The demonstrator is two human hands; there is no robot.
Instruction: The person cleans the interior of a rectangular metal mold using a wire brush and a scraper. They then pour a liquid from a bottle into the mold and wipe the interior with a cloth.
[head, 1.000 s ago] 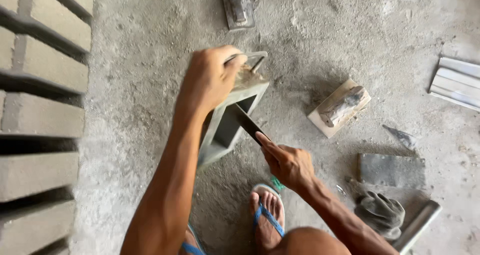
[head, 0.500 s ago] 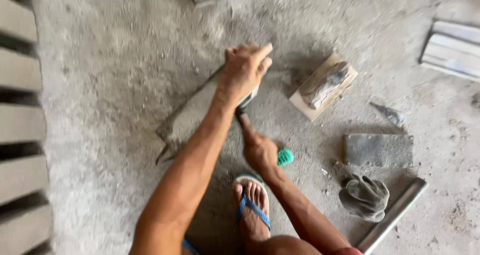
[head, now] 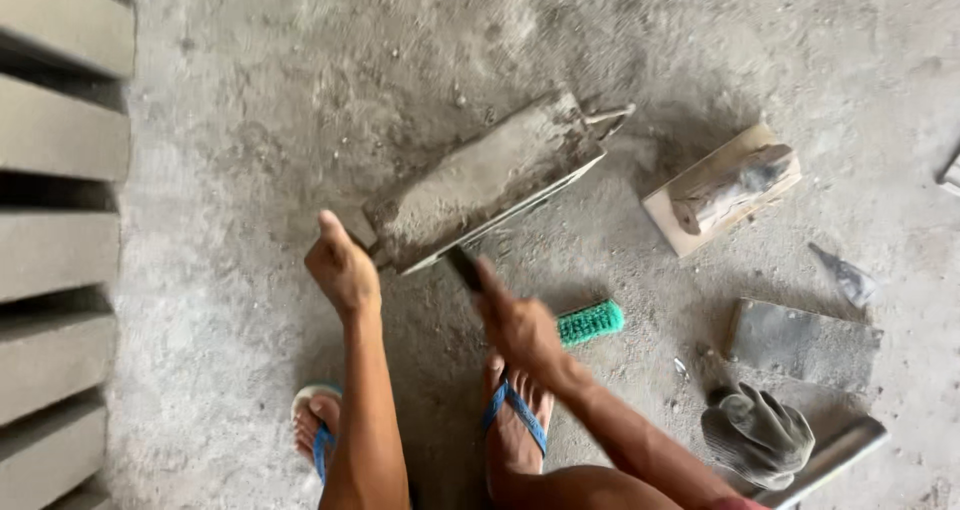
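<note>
A grey, mortar-caked metal block mould (head: pixel 490 175) lies tilted on the concrete floor. My left hand (head: pixel 342 268) grips the handle at the mould's near left end. My right hand (head: pixel 515 325) is shut on a hand tool. The tool's dark flat blade (head: pixel 463 267) touches the mould's lower edge, and its green ribbed end (head: pixel 590 322) sticks out on the other side of my fist. My feet in blue flip-flops (head: pixel 515 420) stand just below the mould.
Rows of grey concrete blocks (head: pixel 55 220) line the left edge. To the right lie a wooden float (head: pixel 722 188), a flat grey plate (head: pixel 800 340), a grey work glove (head: pixel 757 432) and a metal bar (head: pixel 830 455).
The mould stood with its open cavity showing and is now turned onto its side. My left hand moved from its top to the near end handle. The blade stays against the mould.
</note>
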